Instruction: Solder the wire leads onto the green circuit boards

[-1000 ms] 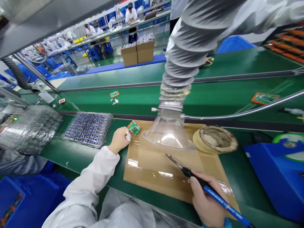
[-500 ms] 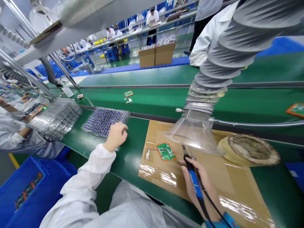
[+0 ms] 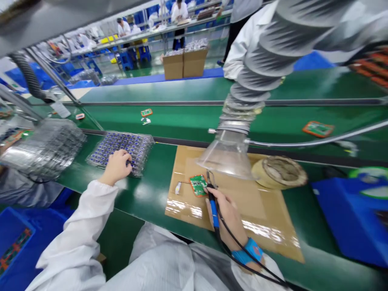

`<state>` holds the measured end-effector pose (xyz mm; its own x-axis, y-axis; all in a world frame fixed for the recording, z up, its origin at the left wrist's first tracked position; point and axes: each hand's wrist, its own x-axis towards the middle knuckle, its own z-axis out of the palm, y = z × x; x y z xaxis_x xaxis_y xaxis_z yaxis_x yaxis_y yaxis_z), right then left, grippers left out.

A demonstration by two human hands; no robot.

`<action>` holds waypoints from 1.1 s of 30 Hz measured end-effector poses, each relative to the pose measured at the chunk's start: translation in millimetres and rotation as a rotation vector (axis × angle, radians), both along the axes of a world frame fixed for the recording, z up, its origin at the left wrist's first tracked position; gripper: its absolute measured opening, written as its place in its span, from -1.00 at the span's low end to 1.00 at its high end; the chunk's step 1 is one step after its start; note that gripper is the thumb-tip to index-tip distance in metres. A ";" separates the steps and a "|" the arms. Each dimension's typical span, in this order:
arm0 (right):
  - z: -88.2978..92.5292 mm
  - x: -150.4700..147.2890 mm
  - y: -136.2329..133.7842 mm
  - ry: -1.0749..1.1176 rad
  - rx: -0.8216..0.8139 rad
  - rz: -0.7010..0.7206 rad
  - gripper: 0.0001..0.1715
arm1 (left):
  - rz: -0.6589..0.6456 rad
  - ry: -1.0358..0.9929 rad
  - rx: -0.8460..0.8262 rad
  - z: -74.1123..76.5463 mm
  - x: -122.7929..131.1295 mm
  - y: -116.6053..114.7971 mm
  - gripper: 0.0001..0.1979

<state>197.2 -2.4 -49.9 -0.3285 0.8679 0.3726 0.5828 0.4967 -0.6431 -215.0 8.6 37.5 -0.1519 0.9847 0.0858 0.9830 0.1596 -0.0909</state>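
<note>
My right hand [image 3: 228,214] is closed around a blue-handled soldering iron [image 3: 213,206], its tip close to a small green circuit board [image 3: 198,185] lying on a taped cardboard mat [image 3: 257,206]. A small white connector [image 3: 178,187] on a thin wire lies just left of the board. My left hand [image 3: 117,165] reaches out to the clear tray of blue parts [image 3: 121,151], fingers curled down onto its near edge; what they pinch, if anything, is hidden.
A clear fume hood [image 3: 227,157] on a grey ribbed hose hangs over the mat. A dirty solder sponge dish [image 3: 280,171] sits right of it, a blue station [image 3: 351,218] further right. Stacked clear trays [image 3: 42,149] lie at left. Boards ride the green conveyor [image 3: 188,119].
My left hand let go of the board on the mat and moved left onto the tray of blue parts. My right hand brought the soldering iron forward to the board.
</note>
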 end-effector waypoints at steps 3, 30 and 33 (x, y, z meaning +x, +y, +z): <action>7.4 6.6 -6.2 -0.033 -0.011 -0.030 -0.61 | -0.014 0.001 -0.028 1.3 -6.8 6.1 -0.83; 6.9 11.5 -18.5 0.249 -0.159 -0.046 -0.59 | -0.128 -1.611 -0.150 -31.8 210.9 17.9 -0.75; 14.8 5.7 -21.0 0.377 -0.155 -0.090 -0.62 | -0.254 -1.315 -0.189 -23.6 214.2 11.5 -0.83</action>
<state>202.9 -23.4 -35.1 -0.1140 0.9421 0.3153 0.3285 0.3353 -0.8830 -0.8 20.1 13.9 0.1705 0.9780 -0.1203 0.3588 0.0521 0.9320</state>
